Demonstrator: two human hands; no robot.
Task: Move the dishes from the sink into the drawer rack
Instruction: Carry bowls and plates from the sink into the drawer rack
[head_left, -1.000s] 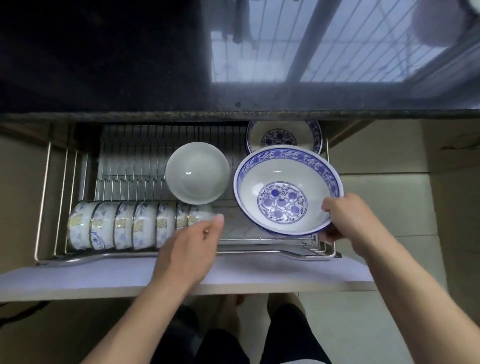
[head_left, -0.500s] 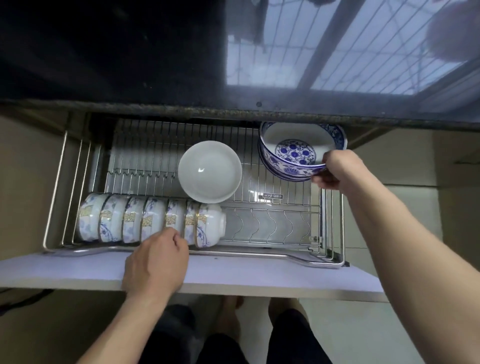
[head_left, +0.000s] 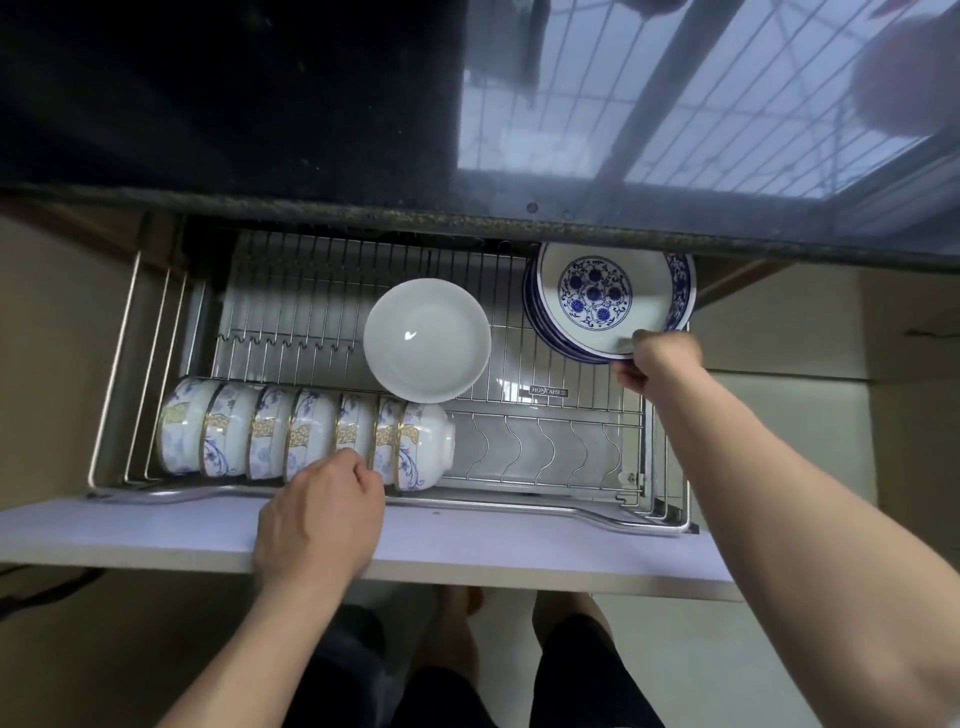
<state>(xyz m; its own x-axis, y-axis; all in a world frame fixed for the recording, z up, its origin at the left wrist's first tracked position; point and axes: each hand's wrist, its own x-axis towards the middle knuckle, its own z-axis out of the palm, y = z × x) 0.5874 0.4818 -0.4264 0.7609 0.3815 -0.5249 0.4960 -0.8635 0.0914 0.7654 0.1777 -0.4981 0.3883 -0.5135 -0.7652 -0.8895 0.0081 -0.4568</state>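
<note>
The wire drawer rack (head_left: 545, 395) is pulled out below the dark countertop. At its back right corner a blue-and-white patterned bowl (head_left: 597, 296) sits nested in another like it, partly under the counter edge. My right hand (head_left: 657, 358) grips the front rim of the upper bowl. A plain white bowl (head_left: 427, 340) rests in the middle of the rack. Several small gold-trimmed bowls (head_left: 301, 434) stand on edge in a row along the front left. My left hand (head_left: 322, 514) lies on the drawer's front edge, fingers curled over the rail next to that row.
The white drawer front panel (head_left: 519, 545) runs across below the rack. The black glossy countertop (head_left: 260, 104) overhangs the rack's back. Wavy plate slots (head_left: 540, 452) at the front right hold nothing. Beige cabinet sides flank the drawer; my legs and feet show on the floor below.
My right hand carried the large blue-and-white bowl from the rack's front to the back right and set it into the other bowl. My left hand moved from the small bowls to the front edge.
</note>
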